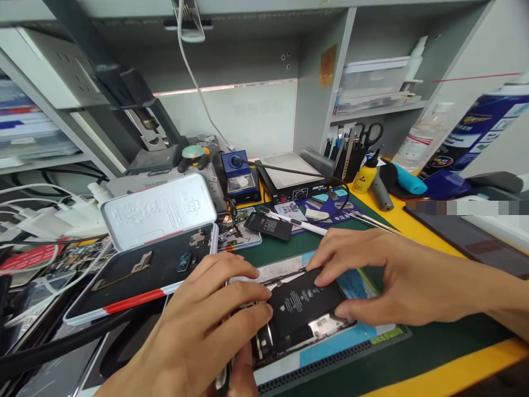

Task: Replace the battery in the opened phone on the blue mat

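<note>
An opened phone lies on a blue work mat in front of me, its black battery exposed. My left hand curls over the phone's left end, fingertips pressing on the battery's left edge and thumb under the frame. My right hand reaches in from the right, fingers on the battery's top right corner and thumb against its right edge. Both hands are closed on the battery and phone.
An open metal tin with small phone parts lies to the left. Behind are a loose black battery, a white stylus, a heating plate, a blue solder station, a tool holder with scissors, a yellow bottle and spray can.
</note>
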`<state>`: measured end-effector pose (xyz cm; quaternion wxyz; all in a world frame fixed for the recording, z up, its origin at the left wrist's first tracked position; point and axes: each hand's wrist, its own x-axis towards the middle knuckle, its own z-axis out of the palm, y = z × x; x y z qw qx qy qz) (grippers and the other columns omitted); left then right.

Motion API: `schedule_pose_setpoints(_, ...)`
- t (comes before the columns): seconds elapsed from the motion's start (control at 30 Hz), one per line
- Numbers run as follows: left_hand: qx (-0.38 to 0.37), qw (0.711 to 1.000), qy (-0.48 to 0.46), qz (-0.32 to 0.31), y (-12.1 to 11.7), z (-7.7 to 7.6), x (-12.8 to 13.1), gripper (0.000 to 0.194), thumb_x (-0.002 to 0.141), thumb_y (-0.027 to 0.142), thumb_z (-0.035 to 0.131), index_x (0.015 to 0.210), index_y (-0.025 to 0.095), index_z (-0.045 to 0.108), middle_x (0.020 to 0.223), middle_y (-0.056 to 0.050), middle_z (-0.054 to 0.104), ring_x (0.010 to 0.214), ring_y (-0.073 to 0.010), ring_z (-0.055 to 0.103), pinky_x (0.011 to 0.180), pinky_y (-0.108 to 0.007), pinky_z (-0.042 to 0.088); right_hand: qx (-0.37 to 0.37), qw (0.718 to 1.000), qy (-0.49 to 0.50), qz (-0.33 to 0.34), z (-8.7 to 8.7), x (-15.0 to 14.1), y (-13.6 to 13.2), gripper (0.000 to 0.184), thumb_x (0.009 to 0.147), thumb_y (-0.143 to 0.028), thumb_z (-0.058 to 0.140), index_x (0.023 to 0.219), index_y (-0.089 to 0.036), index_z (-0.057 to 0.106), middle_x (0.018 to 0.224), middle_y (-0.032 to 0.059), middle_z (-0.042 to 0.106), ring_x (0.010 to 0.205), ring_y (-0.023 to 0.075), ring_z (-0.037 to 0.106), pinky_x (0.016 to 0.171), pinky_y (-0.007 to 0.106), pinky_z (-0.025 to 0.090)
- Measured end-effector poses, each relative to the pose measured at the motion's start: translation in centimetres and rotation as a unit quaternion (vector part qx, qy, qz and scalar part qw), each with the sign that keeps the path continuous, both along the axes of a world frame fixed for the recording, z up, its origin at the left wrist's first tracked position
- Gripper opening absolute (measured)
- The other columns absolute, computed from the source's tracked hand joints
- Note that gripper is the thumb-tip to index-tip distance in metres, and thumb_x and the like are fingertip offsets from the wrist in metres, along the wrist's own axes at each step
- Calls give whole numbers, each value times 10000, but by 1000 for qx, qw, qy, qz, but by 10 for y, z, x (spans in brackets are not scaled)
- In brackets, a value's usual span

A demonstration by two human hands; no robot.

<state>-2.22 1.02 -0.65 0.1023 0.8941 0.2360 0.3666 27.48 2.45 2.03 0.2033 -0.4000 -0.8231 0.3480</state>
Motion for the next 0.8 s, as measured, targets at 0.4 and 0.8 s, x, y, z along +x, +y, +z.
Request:
schedule_pose_setpoints(0.4, 65, 996, 53, 41, 17, -3, -25, 284, 886, 138, 565, 1108, 255, 698, 1053, -22, 768, 1098, -264, 676, 947, -409, 597, 80, 995, -51, 20, -4, -4, -8, 318, 809, -464, 819, 1079, -294, 813, 1189, 57, 736, 1097, 273, 692, 912, 349, 582)
schedule_pose_setpoints(0.8, 44, 987, -6, 156, 21, 14, -30, 258, 886, 155, 573, 1077, 286, 686, 991, -36, 730, 989, -231, 673, 892, -417, 575, 82, 995, -44, 30, -4, -5, -10, 343, 826, -459, 790, 1086, -236, 815, 1192, 89, 736, 1148, 300, 680, 990, 381, 551)
